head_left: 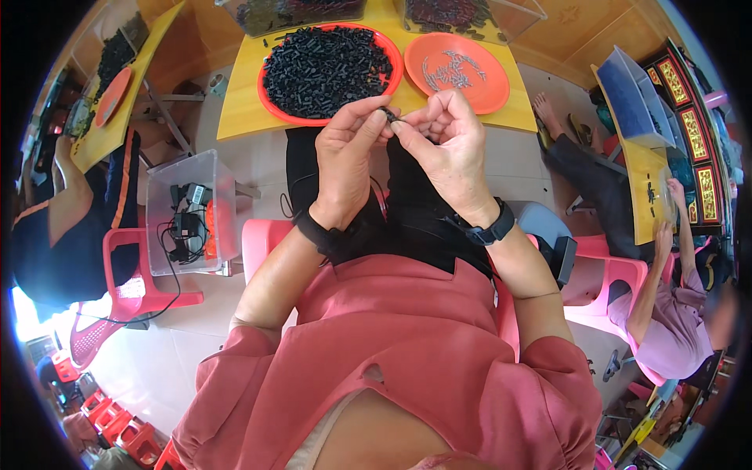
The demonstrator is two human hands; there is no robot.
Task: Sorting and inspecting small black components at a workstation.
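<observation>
Just in front of the table's near edge, my left hand [352, 141] and my right hand [443, 149] meet with their fingertips pinched together. Between them is a small black plastic part [388, 116], mostly covered by the fingers; both hands grip it. Beyond my left hand lies a red round tray [265, 92] heaped with small black plastic parts [329, 72]. Past my right hand an orange plate [489, 90] carries a scatter of small silvery metal pieces [454, 70]. Both dishes rest on a yellow table [243, 110].
Clear bins [294, 14] of parts stand at the table's far edge. On my left, a clear plastic box [166, 235] holds black adapters and cables. Pink chairs [125, 290] stand nearby. Other people sit at yellow tables on both sides, a co-worker's hands [664, 235] among them.
</observation>
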